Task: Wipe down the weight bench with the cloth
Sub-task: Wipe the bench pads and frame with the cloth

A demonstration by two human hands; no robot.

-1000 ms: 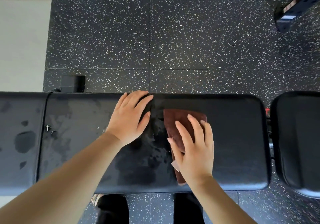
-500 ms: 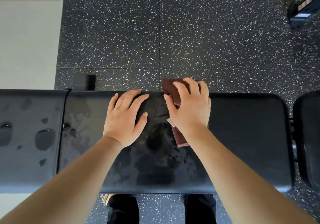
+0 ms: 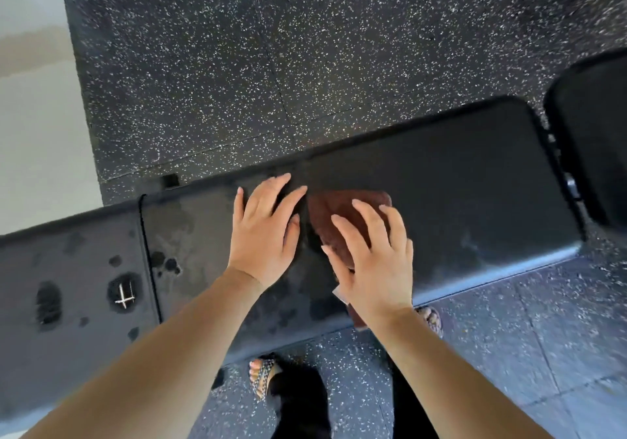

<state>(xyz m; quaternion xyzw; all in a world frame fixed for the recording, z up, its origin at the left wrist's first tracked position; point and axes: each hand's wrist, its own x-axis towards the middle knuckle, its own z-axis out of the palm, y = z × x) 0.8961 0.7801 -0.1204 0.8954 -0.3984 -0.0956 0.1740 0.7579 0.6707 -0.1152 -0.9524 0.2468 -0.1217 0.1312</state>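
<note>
The black padded weight bench point(image 3: 468, 187) runs across the view, tilted up to the right. A brown cloth point(image 3: 336, 214) lies flat on its middle pad. My right hand point(image 3: 373, 262) presses down on the cloth with fingers spread, covering its near half. My left hand point(image 3: 264, 231) rests flat on the bare pad just left of the cloth, fingers apart, holding nothing. Wet smears darken the pad around and below both hands, and dark water spots point(image 3: 122, 289) sit on the left pad section.
A second black pad point(image 3: 593, 140) stands at the right, across a gap with metal frame parts. Speckled black rubber flooring point(image 3: 271, 65) lies beyond the bench, pale floor point(image 3: 37, 116) at the left. My feet in sandals point(image 3: 263, 376) stand close under the near edge.
My right hand has pulled the cloth back from the far edge toward the middle of the pad. The left hand stays planted. The view has tilted and shifted.
</note>
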